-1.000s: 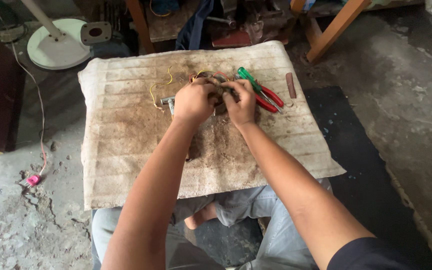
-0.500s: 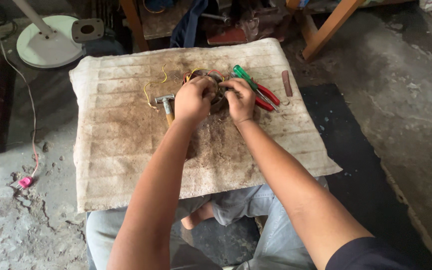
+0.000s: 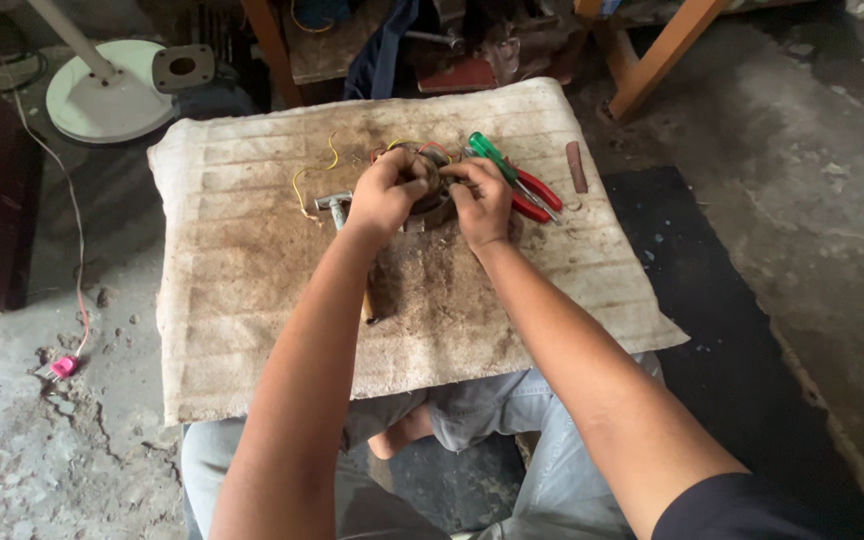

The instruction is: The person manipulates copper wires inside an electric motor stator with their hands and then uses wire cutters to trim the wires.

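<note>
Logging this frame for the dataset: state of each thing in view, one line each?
left hand: closed in a grip on the round wired part
right hand: fingers on the same part
round wired part: held on the board, mostly hidden
hammer: lying flat, partly under the left arm
pliers: lying untouched
green screwdriver: lying untouched
board: across the lap, stained

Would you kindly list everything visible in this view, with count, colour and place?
round part: one, dark brown, with wires, far middle of board, held between both hands
wires: several, yellow and red, trailing from the round part
hammer: one, metal head, under the left wrist
pliers: one pair, red handles, right of the hands
screwdriver: one, green handle, beside the pliers
board: one, dirty beige, across the lap
fan base: one, white, floor far left
left hand: on the round part
right hand: on the round part
</note>
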